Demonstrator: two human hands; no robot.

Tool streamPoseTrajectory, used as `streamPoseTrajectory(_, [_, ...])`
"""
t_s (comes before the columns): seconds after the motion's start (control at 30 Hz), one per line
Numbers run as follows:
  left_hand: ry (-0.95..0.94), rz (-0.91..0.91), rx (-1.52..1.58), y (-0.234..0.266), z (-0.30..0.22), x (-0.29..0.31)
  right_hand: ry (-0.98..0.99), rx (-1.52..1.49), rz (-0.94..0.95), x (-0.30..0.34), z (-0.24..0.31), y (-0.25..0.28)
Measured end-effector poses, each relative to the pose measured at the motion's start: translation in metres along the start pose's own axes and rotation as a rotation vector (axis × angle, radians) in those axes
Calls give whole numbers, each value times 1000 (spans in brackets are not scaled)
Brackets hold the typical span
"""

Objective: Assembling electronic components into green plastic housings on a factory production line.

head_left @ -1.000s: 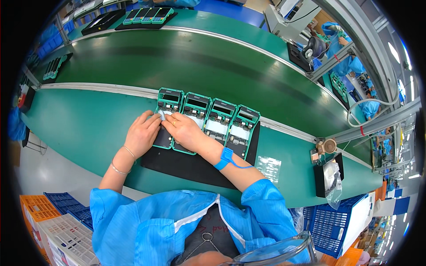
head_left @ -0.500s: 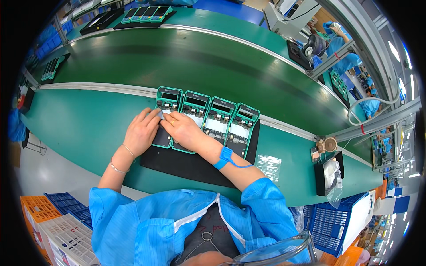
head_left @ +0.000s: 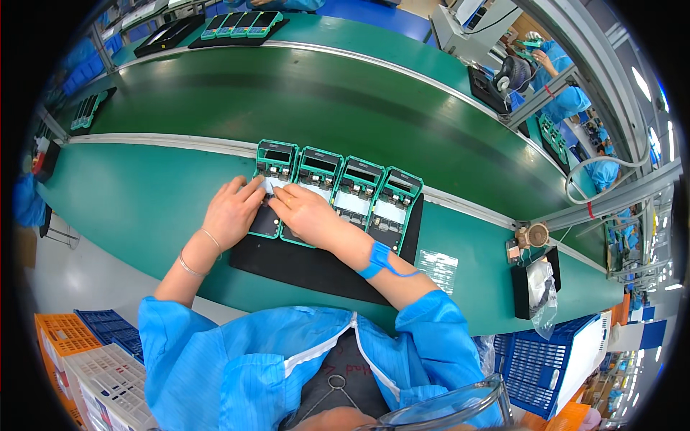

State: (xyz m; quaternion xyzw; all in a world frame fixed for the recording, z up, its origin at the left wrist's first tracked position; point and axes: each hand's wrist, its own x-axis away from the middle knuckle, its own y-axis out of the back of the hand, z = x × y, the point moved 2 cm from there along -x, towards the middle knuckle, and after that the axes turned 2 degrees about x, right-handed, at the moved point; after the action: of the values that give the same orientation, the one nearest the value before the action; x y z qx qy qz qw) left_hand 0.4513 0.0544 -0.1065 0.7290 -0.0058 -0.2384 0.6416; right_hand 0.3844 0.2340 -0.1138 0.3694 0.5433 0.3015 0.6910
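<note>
Four-sided green-rimmed device housings stand in a row on a black mat (head_left: 309, 276), with dark windows at the top and circuit parts below. Over the leftmost housing (head_left: 276, 155), both hands meet at a small pale, thin piece (head_left: 271, 184). My left hand (head_left: 231, 208) has its fingers closed at the left edge of this piece. From the right, my right hand (head_left: 307, 214) pinches at it with thumb and index finger. The fingertips partly cover the piece. My right forearm passes in front of the lower part of the second housing (head_left: 320, 161). Two more housings (head_left: 359, 176) sit to the right.
A green belt (head_left: 287, 93) runs beyond the bench rail. At right lie a sheet of small pale labels (head_left: 437, 271), a tape roll (head_left: 533, 235) and a black bin (head_left: 523, 291) with plastic bags. Crates (head_left: 543, 363) flank me. A co-worker's hand (head_left: 544, 61) shows far right.
The pale piece between my fingertips has shifted slightly right and now shows brighter and flatter. My right fingertips have drawn back a little to the right; my left hand stays nearly in place.
</note>
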Motion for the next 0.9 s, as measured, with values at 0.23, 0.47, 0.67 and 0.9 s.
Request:
streamPoseTrajectory(0.23, [2,-41,49,-4,1,3,-181,-52,-36,95,3,96])
streamPoseTrajectory(0.47, [-15,-67,132,1,9,1,-678,50,-319,200,5,171])
streamPoseTrajectory(0.67, [55,-66,472,-1,10,-5,-1179,-268,-702,293,-19,162])
streamPoseTrajectory(0.9, [-312,104,261,4,-100,21,-1192,-327,-739,306,-24,151])
